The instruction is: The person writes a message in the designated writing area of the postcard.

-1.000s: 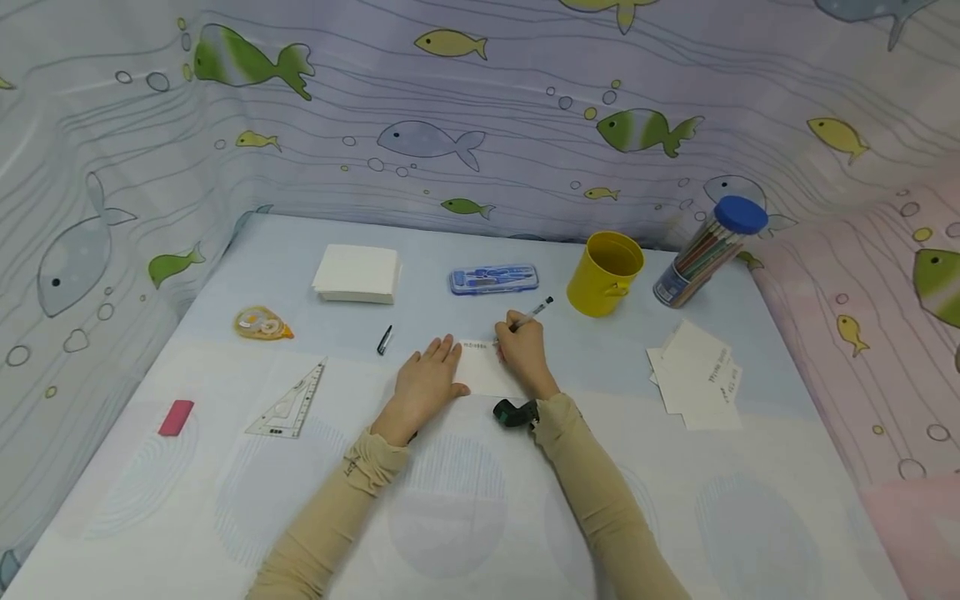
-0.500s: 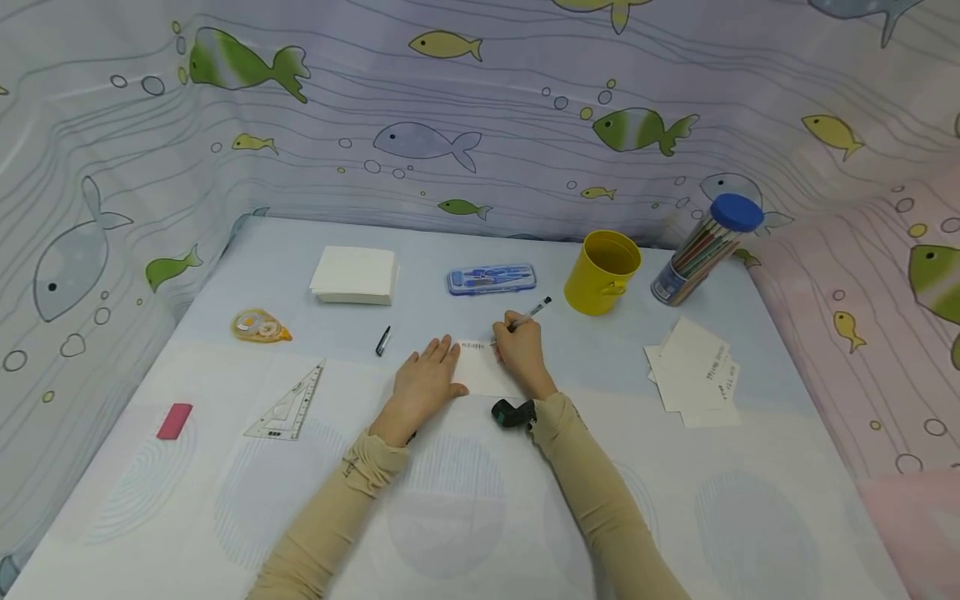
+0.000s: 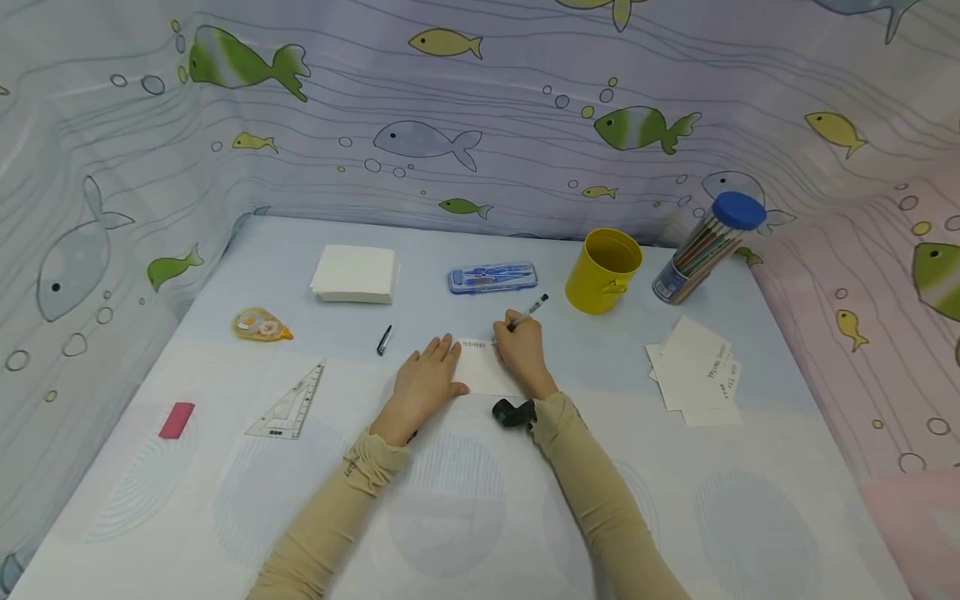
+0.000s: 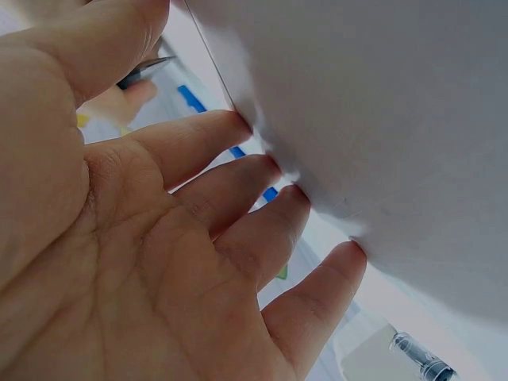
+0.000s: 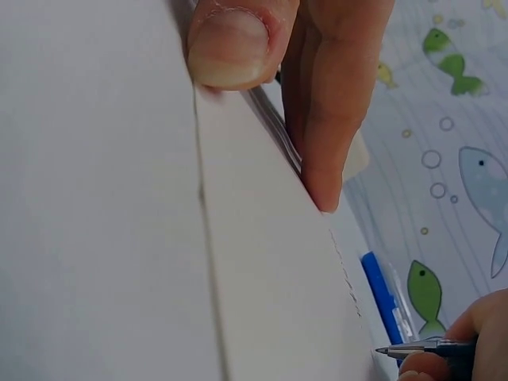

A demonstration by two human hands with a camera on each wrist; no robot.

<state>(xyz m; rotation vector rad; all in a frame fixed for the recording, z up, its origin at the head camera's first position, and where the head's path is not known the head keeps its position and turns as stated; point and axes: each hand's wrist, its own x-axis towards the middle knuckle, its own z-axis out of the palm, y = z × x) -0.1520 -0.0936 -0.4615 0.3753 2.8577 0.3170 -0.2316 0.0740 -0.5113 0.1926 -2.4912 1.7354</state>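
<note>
A small white card (image 3: 486, 372) lies in the middle of the table, with a row of small dark handwriting along its far edge. My left hand (image 3: 424, 385) rests flat at the card's left side, fingers extended and fingertips pressing down; its palm (image 4: 151, 262) fills much of the left wrist view. At the card's upper right, my right hand (image 3: 525, 357) pinches a pen (image 3: 534, 307) that leans up and to the right. In the right wrist view the pen tip (image 5: 389, 350) is at the end of the written line.
Behind are a paper stack (image 3: 356, 275), a blue compass-set case (image 3: 492, 278), a yellow mug (image 3: 603, 273) and a pencil jar (image 3: 705, 250). Written cards (image 3: 693, 375) lie right; a pen cap (image 3: 384, 341), correction tape (image 3: 260, 325), set square (image 3: 288, 408) and red eraser (image 3: 177, 420) lie left.
The upper end of the pen has shifted slightly to the left. Both hands stay in nearly the same place on the card.
</note>
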